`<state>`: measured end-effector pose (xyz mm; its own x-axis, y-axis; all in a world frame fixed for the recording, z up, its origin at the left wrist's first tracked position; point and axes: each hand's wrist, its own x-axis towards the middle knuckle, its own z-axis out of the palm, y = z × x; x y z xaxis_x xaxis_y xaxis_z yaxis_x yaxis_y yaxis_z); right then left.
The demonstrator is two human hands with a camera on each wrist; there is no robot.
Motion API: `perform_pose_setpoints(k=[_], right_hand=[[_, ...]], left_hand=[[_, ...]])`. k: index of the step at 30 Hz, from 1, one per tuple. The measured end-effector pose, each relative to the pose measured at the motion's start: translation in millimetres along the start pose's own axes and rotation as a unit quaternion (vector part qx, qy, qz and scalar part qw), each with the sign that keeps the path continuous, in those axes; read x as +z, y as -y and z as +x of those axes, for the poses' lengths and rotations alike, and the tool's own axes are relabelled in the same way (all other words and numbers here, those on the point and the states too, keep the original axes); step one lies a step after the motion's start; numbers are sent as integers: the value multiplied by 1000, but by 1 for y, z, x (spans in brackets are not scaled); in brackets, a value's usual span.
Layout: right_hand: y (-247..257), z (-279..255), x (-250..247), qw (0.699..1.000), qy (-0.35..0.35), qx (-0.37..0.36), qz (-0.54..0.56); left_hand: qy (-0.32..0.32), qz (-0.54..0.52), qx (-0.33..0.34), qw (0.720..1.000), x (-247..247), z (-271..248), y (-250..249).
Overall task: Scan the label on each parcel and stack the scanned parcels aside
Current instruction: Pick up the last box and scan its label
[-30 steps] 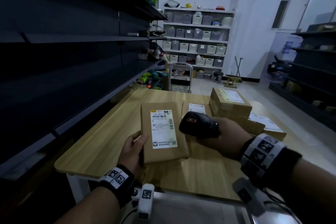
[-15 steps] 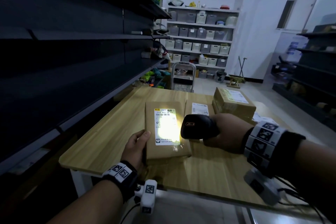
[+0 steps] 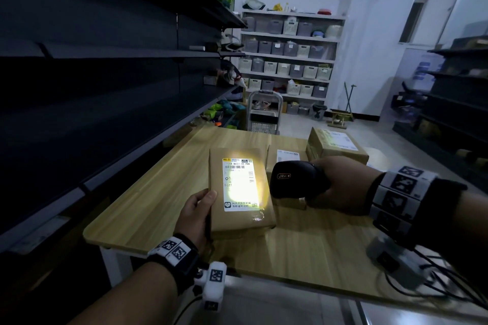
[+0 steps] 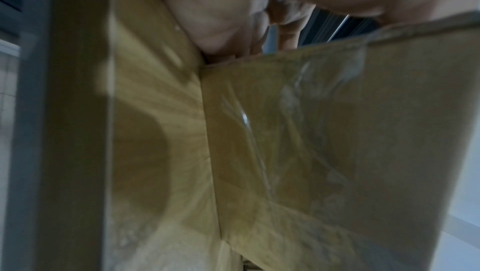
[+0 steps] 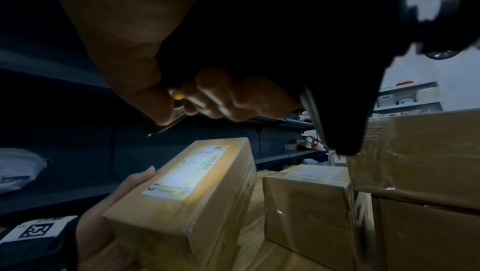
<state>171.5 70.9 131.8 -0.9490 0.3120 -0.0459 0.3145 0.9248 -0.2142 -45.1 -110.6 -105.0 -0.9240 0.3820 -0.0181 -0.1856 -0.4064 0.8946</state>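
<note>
My left hand (image 3: 196, 212) grips a flat brown cardboard parcel (image 3: 237, 215) at its near left corner and holds it tilted above the wooden table (image 3: 148, 200). Its white label (image 3: 239, 185) faces up and is lit bright by scanner light. My right hand (image 3: 340, 185) grips a black handheld scanner (image 3: 295, 179) just right of the parcel, aimed at the label. In the right wrist view the parcel (image 5: 187, 209), the lit label (image 5: 187, 172) and the left hand (image 5: 114, 203) show below my curled fingers (image 5: 228, 99). The left wrist view shows the parcel's taped underside (image 4: 324, 131).
More labelled cardboard parcels lie on the table behind the scanner, one flat (image 3: 286, 155) and a boxier one (image 3: 335, 144) at the far right. Dark metal shelving (image 3: 92, 74) runs along the table's left side. Cables (image 3: 435, 287) hang off the near right edge.
The scanner light came on and now floods the label. The parcel and scanner stay about where they were, with the scanner's head slightly closer to the parcel's right edge.
</note>
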Motion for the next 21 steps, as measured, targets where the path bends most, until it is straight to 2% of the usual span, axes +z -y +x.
perform_pose_setpoints(k=[14,21], right_hand=[[0,-1,-1,997,-39,-10,67],[0,0,3,994,-37,24,105]], left_hand=[[-13,10,-18,1000,1,-7,-6],[-6,25,-12,1000,2,-9,-9]])
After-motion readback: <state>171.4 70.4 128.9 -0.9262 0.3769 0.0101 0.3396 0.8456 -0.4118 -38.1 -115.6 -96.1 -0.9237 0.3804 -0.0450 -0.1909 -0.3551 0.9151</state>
